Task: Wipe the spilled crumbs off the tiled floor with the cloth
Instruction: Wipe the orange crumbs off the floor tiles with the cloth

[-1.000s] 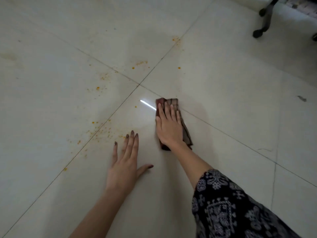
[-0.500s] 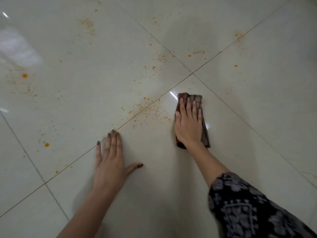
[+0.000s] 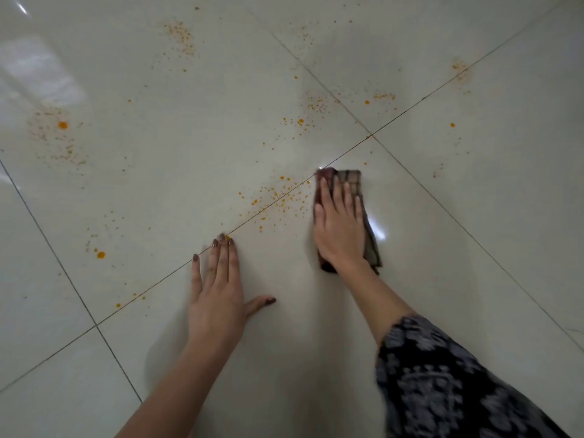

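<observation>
A folded dark checked cloth (image 3: 354,180) lies flat on the pale tiled floor (image 3: 442,235). My right hand (image 3: 338,226) presses on it with straight fingers and hides most of it. Orange crumbs (image 3: 278,197) lie scattered just left of the cloth along a grout line. My left hand (image 3: 218,289) rests flat on the floor, fingers straight, thumb spread, nearer to me and left of the cloth. More crumb patches lie farther off: a far-left patch (image 3: 62,124), one at the top (image 3: 181,34), and a small cluster (image 3: 316,104) beyond the cloth.
Dark grout lines (image 3: 373,135) cross the glossy tiles diagonally. A lone larger crumb (image 3: 100,255) lies left of my left hand. Bright reflections (image 3: 41,64) show at the upper left. My patterned sleeve (image 3: 458,390) fills the lower right.
The view has swung left and down, so more crumb patches at the left show and the chair legs are gone. My right hand with the cloth sits closer to the nearest crumbs.
</observation>
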